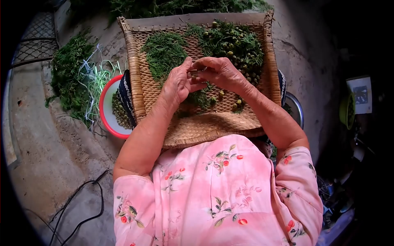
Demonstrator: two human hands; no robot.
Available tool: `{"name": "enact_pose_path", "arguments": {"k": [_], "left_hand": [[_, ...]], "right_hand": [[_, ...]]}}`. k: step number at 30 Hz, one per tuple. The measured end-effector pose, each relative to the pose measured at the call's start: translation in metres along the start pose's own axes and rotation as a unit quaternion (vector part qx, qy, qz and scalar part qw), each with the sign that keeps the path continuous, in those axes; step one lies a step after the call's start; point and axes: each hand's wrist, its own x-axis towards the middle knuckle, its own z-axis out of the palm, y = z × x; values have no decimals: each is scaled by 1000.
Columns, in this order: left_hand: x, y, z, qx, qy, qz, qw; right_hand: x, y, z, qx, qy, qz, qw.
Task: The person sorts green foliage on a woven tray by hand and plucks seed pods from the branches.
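A woven wicker tray (180,138) lies across the lap. My left hand (179,82) and my right hand (219,73) meet above its middle, fingertips together. The fingers of both are closed round something small that I cannot make out. Left of them on the tray is a pile of green sprigs (164,51). At the tray's upper right lies a bigger heap of sprigs with round green cones (234,43), partly behind my right hand. A few loose cones (221,93) and some sprig bits (199,99) lie just below the hands.
A red-rimmed basin (102,108) holding small cones stands left of the tray. Beyond it are pale plastic strands (98,78) and green branches (69,69). More branches (164,6) lie past the tray. A black cable (82,219) crosses the floor at lower left.
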Motion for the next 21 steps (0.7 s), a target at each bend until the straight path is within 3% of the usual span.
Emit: {"name": "enact_pose_path", "arguments": {"k": [2, 6, 9, 12, 14, 18, 21], "left_hand": [[5, -1, -6, 7, 4, -1, 1000], [8, 2, -11, 26, 39, 2, 999], [11, 2, -16, 32, 46, 39, 998], [10, 4, -18, 16, 61, 53, 997], [8, 5, -18, 11, 61, 47, 997], [10, 5, -20, 1, 55, 48, 997], [10, 4, -20, -12, 60, 46, 997]], "right_hand": [[2, 6, 2, -18, 45, -36, 998], [0, 17, 3, -34, 102, 29, 994], [-4, 25, 10, -180, -28, -18, 983], [-14, 27, 32, -313, -142, 31, 939], [-17, 28, 36, -333, -147, 7, 931], [-11, 24, 27, -362, -127, 51, 922], [-10, 2, 4, -300, -60, 66, 950]]}}
